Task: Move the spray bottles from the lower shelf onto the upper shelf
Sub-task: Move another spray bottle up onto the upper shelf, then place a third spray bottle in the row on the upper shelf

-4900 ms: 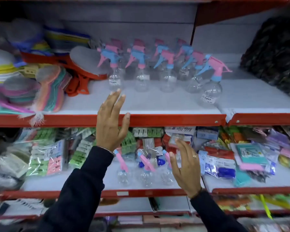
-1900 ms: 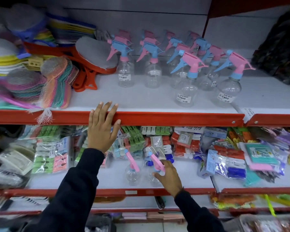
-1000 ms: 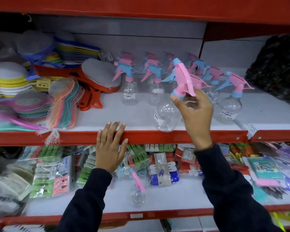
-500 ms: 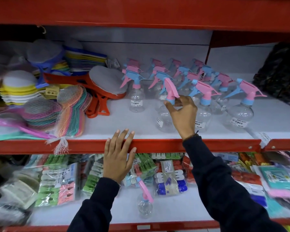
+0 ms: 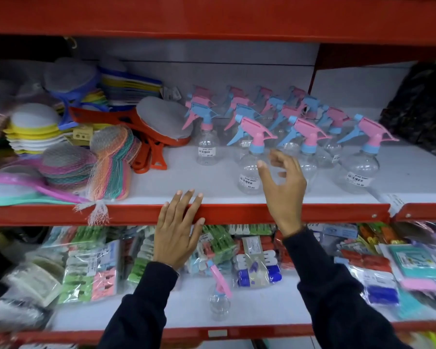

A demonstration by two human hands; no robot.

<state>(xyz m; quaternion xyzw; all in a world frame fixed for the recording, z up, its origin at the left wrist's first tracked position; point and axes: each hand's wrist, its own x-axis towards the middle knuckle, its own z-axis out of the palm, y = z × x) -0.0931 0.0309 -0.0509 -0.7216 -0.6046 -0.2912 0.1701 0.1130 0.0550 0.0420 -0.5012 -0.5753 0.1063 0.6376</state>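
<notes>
Spray bottles [image 5: 252, 157] on white, red-edged upper shelf [image 5: 312, 212]

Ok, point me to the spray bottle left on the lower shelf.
The last spray bottle stands near the front of the lower shelf, centre of the head view, below the left hand, in front of the clothespin packs.

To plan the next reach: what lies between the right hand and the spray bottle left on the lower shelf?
In the head view, the upper shelf's red front edge and hanging peg packets lie between the right hand and the spray bottle.
</notes>
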